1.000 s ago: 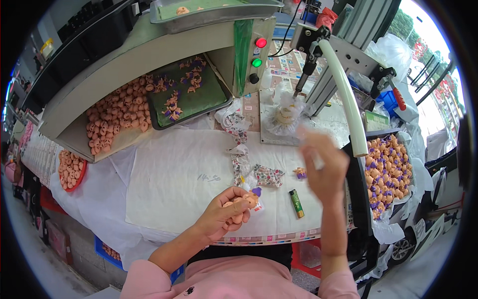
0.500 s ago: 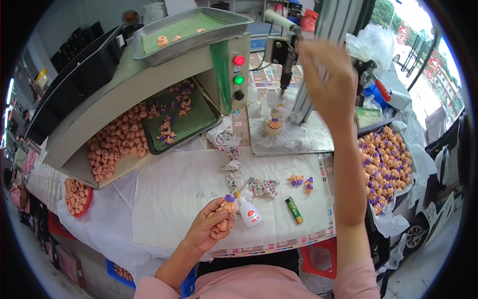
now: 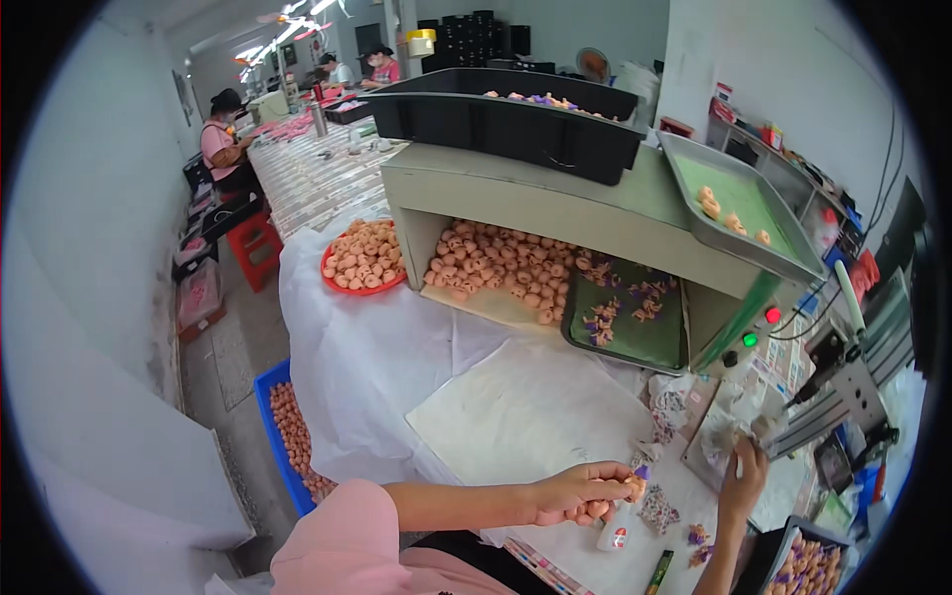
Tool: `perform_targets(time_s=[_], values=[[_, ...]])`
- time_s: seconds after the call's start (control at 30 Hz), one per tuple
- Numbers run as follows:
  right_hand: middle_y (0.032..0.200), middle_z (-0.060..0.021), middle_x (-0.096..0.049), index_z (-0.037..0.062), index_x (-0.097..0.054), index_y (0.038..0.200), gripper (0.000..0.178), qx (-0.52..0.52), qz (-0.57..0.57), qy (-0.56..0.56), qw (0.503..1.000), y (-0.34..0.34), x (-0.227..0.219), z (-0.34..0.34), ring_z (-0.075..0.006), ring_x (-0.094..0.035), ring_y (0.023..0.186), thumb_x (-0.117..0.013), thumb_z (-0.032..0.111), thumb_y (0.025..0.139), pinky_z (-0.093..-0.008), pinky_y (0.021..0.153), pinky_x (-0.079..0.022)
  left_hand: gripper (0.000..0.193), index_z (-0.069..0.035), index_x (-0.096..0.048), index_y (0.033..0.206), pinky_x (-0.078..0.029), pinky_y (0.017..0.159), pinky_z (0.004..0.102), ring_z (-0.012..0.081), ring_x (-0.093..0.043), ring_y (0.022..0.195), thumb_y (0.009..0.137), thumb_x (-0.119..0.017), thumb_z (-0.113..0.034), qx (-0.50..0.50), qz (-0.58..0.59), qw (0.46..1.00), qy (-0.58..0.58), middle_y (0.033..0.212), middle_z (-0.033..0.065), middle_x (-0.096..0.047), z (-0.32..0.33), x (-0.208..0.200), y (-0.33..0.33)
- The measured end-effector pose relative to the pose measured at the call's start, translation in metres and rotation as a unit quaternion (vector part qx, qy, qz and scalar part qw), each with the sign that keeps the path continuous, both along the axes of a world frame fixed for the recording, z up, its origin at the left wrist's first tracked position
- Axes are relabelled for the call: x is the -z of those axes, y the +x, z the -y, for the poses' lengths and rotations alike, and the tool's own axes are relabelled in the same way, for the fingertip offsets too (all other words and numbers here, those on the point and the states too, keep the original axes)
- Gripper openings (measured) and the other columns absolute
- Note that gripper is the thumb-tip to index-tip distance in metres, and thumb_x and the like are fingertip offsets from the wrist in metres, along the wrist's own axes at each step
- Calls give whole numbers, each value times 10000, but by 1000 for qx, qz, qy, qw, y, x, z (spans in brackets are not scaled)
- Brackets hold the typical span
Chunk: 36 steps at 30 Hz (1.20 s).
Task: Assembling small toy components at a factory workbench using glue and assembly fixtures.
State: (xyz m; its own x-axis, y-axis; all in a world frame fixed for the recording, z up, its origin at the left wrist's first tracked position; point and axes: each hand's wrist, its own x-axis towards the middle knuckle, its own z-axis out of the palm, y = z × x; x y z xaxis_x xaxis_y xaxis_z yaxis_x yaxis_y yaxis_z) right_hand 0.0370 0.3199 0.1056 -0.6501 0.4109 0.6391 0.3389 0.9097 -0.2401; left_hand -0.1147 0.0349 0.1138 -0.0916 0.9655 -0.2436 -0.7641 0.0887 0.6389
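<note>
Peach doll pieces (image 3: 596, 509) sit in the left hand (image 3: 573, 493) over the near part of the white cloth (image 3: 506, 407) — its fingers curl around them, with a purple-topped piece (image 3: 636, 485) pinched at the tips. To the right, the right hand (image 3: 743, 486) reaches to the plastic-wrapped fixture (image 3: 724, 436) beneath the press (image 3: 853, 397); its fingers are bent, but I cannot tell whether they grip anything. A white bottle (image 3: 614, 536) is just below the left hand, with floral fabric (image 3: 658, 511) to its right. Two small purple-and-peach figures (image 3: 699, 544) lie between that fabric and the right forearm — near a green lighter (image 3: 658, 572).
</note>
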Motion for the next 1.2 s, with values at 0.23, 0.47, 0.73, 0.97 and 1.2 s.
perform_targets(time_s=[0.23, 0.47, 0.73, 0.97, 1.2], values=[[1243, -160, -600, 140, -627, 1219, 377, 359, 91, -129, 920, 182, -66, 3, -314, -593, 1100, -661, 332, 898, -393, 915, -478, 292, -106, -535, 1181, -299, 426, 164, 44, -532, 702, 942, -605, -260, -3, -53, 999, -11, 1036, -16, -577, -3, 18, -29], [1017, -203, -631, -6, -586, 1219, 406, 423, 135, -22, 896, 345, -20, -29, -342, -589, 931, -638, 114, 835, -401, 812, -467, 212, -114, -612, 1090, -325, 419, 164, 23, -479, 605, 929, -631, -251, 58, -120, 991, -1, 878, -33, -571, -87, 2, -23], [904, -179, -668, -42, -641, 1065, 274, 365, 14, -83, 927, 238, -81, 33, -291, -636, 855, -642, 118, 842, -363, 786, -477, 245, -115, -624, 1069, -323, 413, 164, 33, -510, 620, 889, -681, -272, 39, -204, 976, -67, 831, -25, -580, -222, 17, 12], [818, -129, -645, 6, -657, 1019, 257, 182, 114, -167, 962, 195, -106, 89, -284, -624, 770, -697, 94, 781, -360, 701, -483, 229, -36, -656, 949, -451, 569, 301, 150, -579, 754, 813, -731, -205, -179, -590, 782, 93, 893, 37, -572, -309, 70, 33], [852, -141, -658, 12, -661, 1031, 244, 99, 110, -132, 980, 153, -124, 75, -304, -623, 828, -681, 130, 818, -390, 727, -481, 223, -47, -699, 943, -465, 688, 338, 241, -555, 726, 733, -724, -117, -184, -657, 723, 106, 847, 95, -535, -292, 52, 37]])
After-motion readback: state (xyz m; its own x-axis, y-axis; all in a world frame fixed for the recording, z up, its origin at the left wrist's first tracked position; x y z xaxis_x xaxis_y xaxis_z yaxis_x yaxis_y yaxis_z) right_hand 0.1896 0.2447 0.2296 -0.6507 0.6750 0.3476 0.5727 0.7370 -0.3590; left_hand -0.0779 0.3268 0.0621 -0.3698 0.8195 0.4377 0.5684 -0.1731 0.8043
